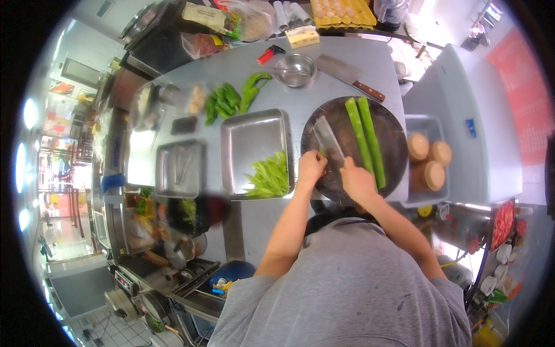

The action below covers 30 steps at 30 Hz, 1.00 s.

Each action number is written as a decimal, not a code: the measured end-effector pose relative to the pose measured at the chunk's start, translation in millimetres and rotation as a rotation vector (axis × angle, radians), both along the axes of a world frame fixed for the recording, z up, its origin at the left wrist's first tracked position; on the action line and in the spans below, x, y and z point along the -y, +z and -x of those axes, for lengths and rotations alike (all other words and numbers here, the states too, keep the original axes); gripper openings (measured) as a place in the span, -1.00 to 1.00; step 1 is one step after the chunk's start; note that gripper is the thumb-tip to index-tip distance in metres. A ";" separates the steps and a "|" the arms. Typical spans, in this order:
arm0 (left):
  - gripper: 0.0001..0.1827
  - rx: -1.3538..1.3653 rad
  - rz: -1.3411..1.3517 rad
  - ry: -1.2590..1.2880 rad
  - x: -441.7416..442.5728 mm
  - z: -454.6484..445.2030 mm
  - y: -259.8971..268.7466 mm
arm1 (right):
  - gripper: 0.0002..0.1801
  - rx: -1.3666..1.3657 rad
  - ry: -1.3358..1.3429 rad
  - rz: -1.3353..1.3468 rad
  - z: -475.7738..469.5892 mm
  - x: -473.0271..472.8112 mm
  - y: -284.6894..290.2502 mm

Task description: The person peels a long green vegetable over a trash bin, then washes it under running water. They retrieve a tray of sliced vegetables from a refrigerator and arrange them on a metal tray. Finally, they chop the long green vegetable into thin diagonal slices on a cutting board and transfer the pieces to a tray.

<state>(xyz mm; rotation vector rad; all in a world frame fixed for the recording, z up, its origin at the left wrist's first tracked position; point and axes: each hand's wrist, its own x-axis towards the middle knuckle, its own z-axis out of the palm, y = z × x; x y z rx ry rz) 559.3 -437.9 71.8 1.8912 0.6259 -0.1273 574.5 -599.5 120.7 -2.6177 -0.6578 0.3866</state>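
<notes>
My right hand [359,178] grips a kitchen knife [328,138]; its handle is hidden in the fist, and the broad blade points away from me over the round dark chopping board [334,113]. To the left of the blade, my left hand [311,168] rests at the board's near left edge with its fingers curled. A small green piece [322,152] shows by those fingers; whether they hold it I cannot tell. Two long peeled green stalks [366,141] lie side by side on the board's right half. Slanted green slices [269,175] are heaped in the near right corner of a steel tray [232,152].
A cleaver [347,73] with a wooden handle lies beyond the board, near a steel bowl [295,70]. Green peppers [225,102] sit behind the tray. A smaller steel tray [180,167] stands left. Lidded containers [427,158] fill a bin at right. Eggs [340,8] are at the back.
</notes>
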 end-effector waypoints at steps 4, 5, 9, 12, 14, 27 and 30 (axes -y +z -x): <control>-0.82 -0.057 0.109 0.046 -6.3 4.8 -11.2 | -0.79 -0.542 -0.198 -0.509 -9.4 12.3 11.8; -0.79 -0.078 0.181 0.086 -8.1 8.7 -14.1 | -0.78 -0.646 -0.195 -0.664 -9.3 19.2 8.2; -0.54 0.015 1.091 0.352 -2.4 8.2 -6.0 | -0.77 -0.987 -0.185 -0.900 -2.5 31.0 29.0; -0.25 0.129 1.513 0.163 -4.7 4.7 26.2 | -0.81 -1.052 -0.222 -0.931 3.9 28.0 15.1; -0.29 0.142 1.501 0.106 -10.3 10.4 42.6 | -0.81 -1.023 -0.177 -0.970 4.8 26.1 2.9; -0.69 0.217 0.667 0.364 -10.6 8.0 9.1 | -0.78 -0.619 -0.203 -0.647 -22.4 61.2 -22.8; -0.59 0.421 0.349 0.378 2.5 6.2 -23.5 | -0.80 -0.625 -0.251 -0.478 -10.2 64.7 -11.7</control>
